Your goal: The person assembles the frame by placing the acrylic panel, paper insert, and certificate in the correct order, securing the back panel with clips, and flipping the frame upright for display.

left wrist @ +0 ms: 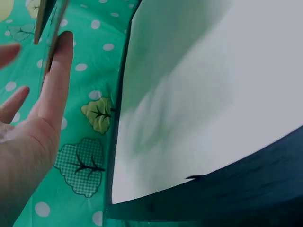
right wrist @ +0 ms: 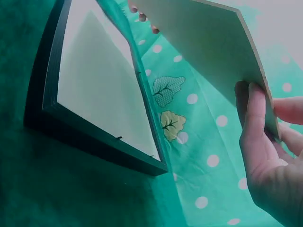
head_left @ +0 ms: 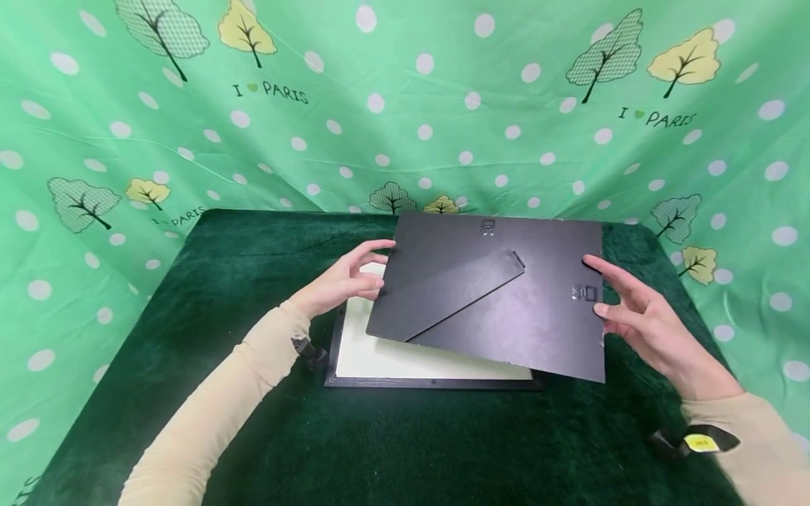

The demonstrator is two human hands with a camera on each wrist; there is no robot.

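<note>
A black backing board (head_left: 506, 295) with a folded stand leg (head_left: 443, 295) hangs tilted just above a black picture frame (head_left: 430, 383). The frame lies flat on the table with a white sheet (head_left: 405, 355) showing inside it. My left hand (head_left: 344, 281) pinches the board's left edge, one finger (left wrist: 52, 99) lying along the underside of the board (left wrist: 49, 19). My right hand (head_left: 633, 316) pinches the right edge. In the right wrist view, that hand's fingers (right wrist: 265, 142) clasp the board (right wrist: 208, 42) above the frame (right wrist: 94, 142).
The frame rests on a dark green velvet table cover (head_left: 253, 281). A green dotted curtain with tree prints (head_left: 405, 105) hangs close behind and at both sides. Bare velvet lies in front of the frame and to its left.
</note>
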